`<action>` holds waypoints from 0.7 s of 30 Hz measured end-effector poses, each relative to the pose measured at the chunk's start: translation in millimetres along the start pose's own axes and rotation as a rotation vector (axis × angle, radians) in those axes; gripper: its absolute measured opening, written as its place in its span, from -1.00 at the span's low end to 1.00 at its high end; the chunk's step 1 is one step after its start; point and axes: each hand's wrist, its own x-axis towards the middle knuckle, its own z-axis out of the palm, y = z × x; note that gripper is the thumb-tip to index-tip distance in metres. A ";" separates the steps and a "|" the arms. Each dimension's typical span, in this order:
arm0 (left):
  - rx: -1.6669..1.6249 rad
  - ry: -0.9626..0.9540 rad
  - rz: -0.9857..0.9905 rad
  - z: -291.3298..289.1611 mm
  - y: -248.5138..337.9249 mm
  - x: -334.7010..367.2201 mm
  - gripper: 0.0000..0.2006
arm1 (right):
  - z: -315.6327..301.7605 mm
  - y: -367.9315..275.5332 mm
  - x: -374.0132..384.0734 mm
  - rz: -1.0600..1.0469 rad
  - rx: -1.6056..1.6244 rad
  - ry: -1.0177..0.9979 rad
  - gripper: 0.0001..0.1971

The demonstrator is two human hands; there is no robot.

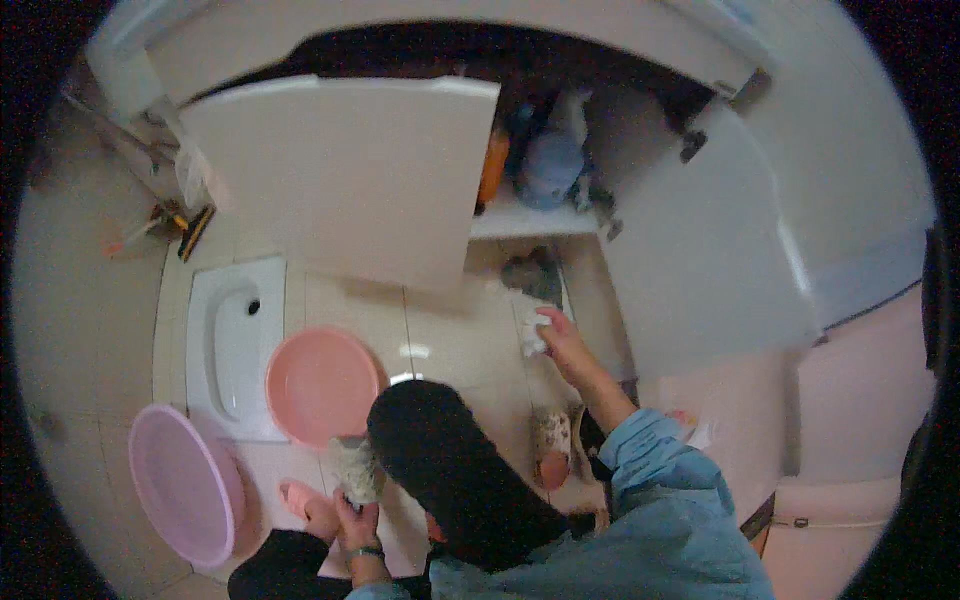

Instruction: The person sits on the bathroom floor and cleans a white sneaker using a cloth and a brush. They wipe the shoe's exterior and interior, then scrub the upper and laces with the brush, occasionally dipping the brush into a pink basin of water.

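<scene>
Two bare hands are seen, both closed on what they hold. At the lower left of centre, the left hand, its forearm raised from the lower edge, is clamped around the lower end of a pale greyish cloth, which is held just beside the pink basin. Right of centre, the right hand is reached out on a blue-sleeved arm, its fingers pinched on a white crumpled piece; whether the floor is touched by it cannot be told. Between the hands, a dark-trousered knee is thrust up. Part of the squat toilet at left is overlapped by the pink basin, and a purple basin is set at the lower left. Much of the cabinet's inside is blocked by an open white door at the upper left; a blue container is left visible at upper centre.
</scene>
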 end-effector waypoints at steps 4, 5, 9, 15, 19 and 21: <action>0.044 -0.124 0.229 45.6 14.3 -18.2 -0.61 | 15.2 -46.3 8.4 0.028 -0.134 -0.141 -0.79; 0.202 -0.156 0.384 54.7 10.1 -24.1 -0.59 | 10.6 -56.9 11.6 -0.005 -0.252 -0.151 -0.80; 0.548 -0.217 0.867 70.3 38.5 -59.4 -0.50 | 20.1 -85.7 1.8 -0.082 -0.230 -0.373 -0.78; -0.087 -0.598 0.308 135.1 58.5 -126.0 -0.52 | -27.9 -77.7 -50.5 0.044 0.136 -0.418 -0.74; -0.068 -0.826 0.287 190.9 107.6 -141.5 -0.53 | -9.2 -98.4 -73.1 -0.077 -0.321 -0.284 -0.72; -0.115 -0.876 0.330 226.2 117.7 -172.0 -0.53 | -10.5 -113.9 -76.4 -0.068 -0.243 -0.303 -0.71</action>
